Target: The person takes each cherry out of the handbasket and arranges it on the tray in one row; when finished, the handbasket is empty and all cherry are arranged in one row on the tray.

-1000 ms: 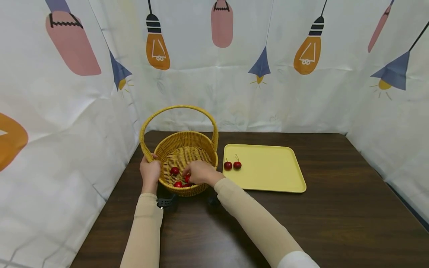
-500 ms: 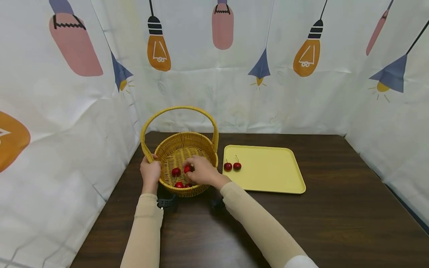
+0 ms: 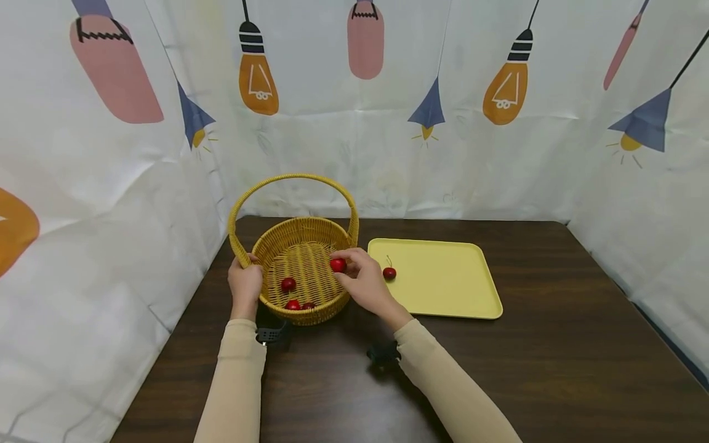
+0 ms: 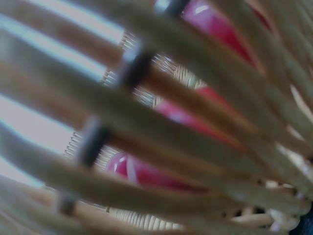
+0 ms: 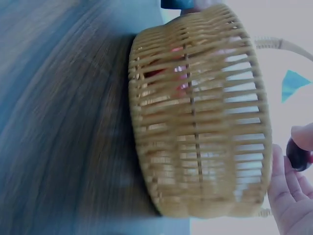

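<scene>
A yellow wicker basket [image 3: 301, 246] with a tall arched handle [image 3: 293, 176] stands on the table. My left hand [image 3: 245, 286] grips the left foot of that handle by the rim. Inside the basket lie a dark red cherry [image 3: 288, 284] and two more near the front wall. Over the right rim, my right hand [image 3: 365, 280] pinches a red cherry [image 3: 338, 265] between thumb and fingers. The right wrist view shows this held cherry [image 5: 297, 155] just beyond the rim. Through the weave, the left wrist view shows red cherries [image 4: 146, 171].
Right of the basket lies a yellow tray [image 3: 443, 277] on the dark wooden table [image 3: 554, 344]. One stemmed cherry [image 3: 389, 273] is seen on its left part; my right hand covers the area beside it. A patterned white cloth [image 3: 471, 172] hangs behind.
My right hand has lifted a cherry from inside the basket and moved right, to over its right rim. It now hides one tray cherry. My left hand keeps its grip.
</scene>
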Demonstrator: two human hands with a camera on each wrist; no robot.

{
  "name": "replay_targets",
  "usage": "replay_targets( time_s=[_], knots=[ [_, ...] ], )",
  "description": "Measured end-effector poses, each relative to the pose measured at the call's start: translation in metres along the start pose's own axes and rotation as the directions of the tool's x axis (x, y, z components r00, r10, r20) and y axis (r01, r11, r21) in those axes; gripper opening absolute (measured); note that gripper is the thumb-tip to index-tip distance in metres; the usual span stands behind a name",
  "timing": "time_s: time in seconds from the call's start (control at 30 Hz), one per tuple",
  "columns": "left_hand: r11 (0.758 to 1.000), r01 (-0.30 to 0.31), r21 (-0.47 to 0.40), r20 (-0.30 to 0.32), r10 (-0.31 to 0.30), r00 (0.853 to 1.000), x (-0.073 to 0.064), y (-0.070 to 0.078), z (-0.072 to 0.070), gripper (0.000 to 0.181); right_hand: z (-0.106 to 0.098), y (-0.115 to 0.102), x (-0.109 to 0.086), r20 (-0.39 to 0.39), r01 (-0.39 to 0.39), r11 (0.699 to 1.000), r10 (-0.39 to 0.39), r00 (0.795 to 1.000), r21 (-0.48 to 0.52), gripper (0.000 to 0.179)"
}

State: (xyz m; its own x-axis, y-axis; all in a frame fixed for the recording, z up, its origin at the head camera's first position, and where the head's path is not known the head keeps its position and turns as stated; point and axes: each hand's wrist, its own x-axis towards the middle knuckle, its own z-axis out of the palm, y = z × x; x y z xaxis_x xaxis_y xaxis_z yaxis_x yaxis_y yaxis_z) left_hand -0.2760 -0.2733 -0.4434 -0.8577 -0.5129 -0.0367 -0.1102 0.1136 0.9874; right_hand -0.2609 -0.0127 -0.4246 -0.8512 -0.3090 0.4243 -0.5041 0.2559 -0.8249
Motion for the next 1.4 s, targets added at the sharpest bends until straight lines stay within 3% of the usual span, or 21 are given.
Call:
replay_targets(
  time_s=[0.27,0.67,0.87,1.03,1.4],
  knots=[
    [1.0,0.009,-0.006,-0.003,-0.009,1.0,-0.001,0.003,0.001,0.028,-0.026,0.008,-0.012,-0.074,-0.009,0.997,0.003,0.997,-0.077,0.035],
    [1.0,0.017,-0.021,0.001,-0.017,1.0,0.0,0.0,0.003,0.028,-0.074,0.034,-0.008,-0.229,-0.15,0.986,0.13,0.965,-0.07,0.04],
    [1.0,0.015,-0.016,-0.002,-0.015,1.0,0.0,0.001,0.002,0.029,-0.089,0.056,-0.013,-0.245,-0.3,0.95,0.271,0.931,-0.089,0.043],
    [1.0,0.017,-0.018,0.0,-0.017,1.0,0.0,0.002,0.001,0.03,-0.098,0.074,-0.017,-0.26,-0.38,0.917,0.34,0.904,-0.12,0.041],
    [1.0,0.015,-0.008,-0.003,-0.015,1.0,0.0,0.002,0.002,0.028,-0.103,0.093,-0.023,-0.204,-0.482,0.853,0.444,0.872,-0.202,0.036]
  ],
)
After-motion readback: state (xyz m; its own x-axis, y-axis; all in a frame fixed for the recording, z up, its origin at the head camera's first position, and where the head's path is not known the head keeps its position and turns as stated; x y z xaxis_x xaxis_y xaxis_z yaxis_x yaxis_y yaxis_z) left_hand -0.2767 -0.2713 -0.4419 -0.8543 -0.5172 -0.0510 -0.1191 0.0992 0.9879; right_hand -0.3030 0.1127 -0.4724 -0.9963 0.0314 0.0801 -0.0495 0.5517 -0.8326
